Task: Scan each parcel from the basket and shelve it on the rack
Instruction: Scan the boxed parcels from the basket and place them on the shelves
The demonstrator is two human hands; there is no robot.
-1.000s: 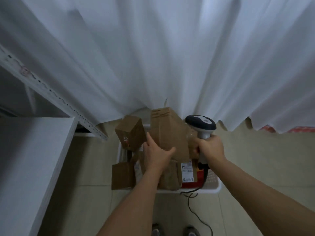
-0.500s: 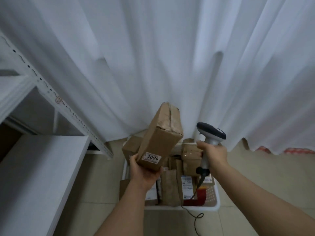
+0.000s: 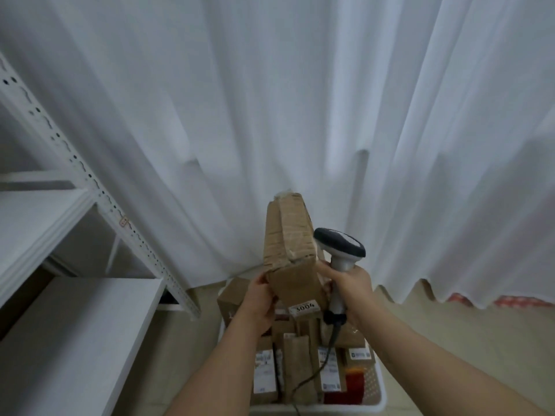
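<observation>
- Head view, looking down: one long cardboard parcel point(image 3: 289, 250) is held tilted upright above the basket point(image 3: 379, 399), its taped end uppermost and a white label reading "3004" point(image 3: 304, 307) at its lower end.
- Left hand point(image 3: 259, 298): fingers curled round the parcel's lower left edge, gripping it.
- Right hand point(image 3: 350, 288): wrapped round the handle of one handheld scanner point(image 3: 341, 247); its fingertips also touch the parcel's right edge. The scanner's dark head sits just beside the parcel, at its right.
- One black cable point(image 3: 312, 373) hangs from the scanner's handle and trails down over the basket's contents.
- Basket: one white perforated container on the floor, below both hands. It holds several more cardboard parcels point(image 3: 295, 367), packed upright; at least four white shipping labels show, and one red item point(image 3: 354, 378) lies at the right. An exact parcel count cannot be made.
- Rack point(image 3: 99, 196): one white metal unit at the left, with two shelf boards visible and one perforated upright.
- White curtain point(image 3: 300, 100) fills the background.
</observation>
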